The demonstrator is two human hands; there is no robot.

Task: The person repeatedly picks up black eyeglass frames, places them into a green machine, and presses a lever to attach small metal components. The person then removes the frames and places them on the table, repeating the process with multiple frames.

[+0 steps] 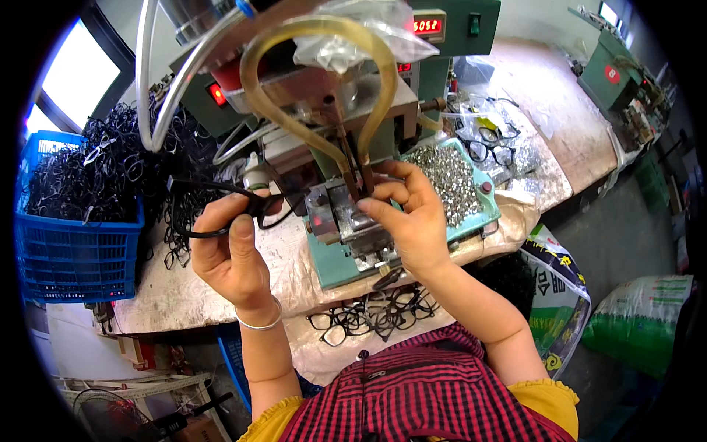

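My left hand [239, 258] pinches a black eyeglass frame [202, 186] between thumb and fingers, left of a bench machine. The frame's right end reaches the machine's metal fixture [346, 221]. At that fixture, the fingers of my right hand [416, 228] are closed beside the narrow upright tool; anything small between them is hidden. A curved amber tube [254, 59] loops down around the tool. Just right of my right hand, a teal tray [482, 221] holds many small shiny metal parts [442, 177].
A blue crate [81, 254] heaped with black frames [81, 177] stands at the left. More frames [375, 313] lie below the bench edge, near my lap. Several glasses [490, 152] rest on plastic at the right. Beyond the bench is a green-and-white sack [637, 324].
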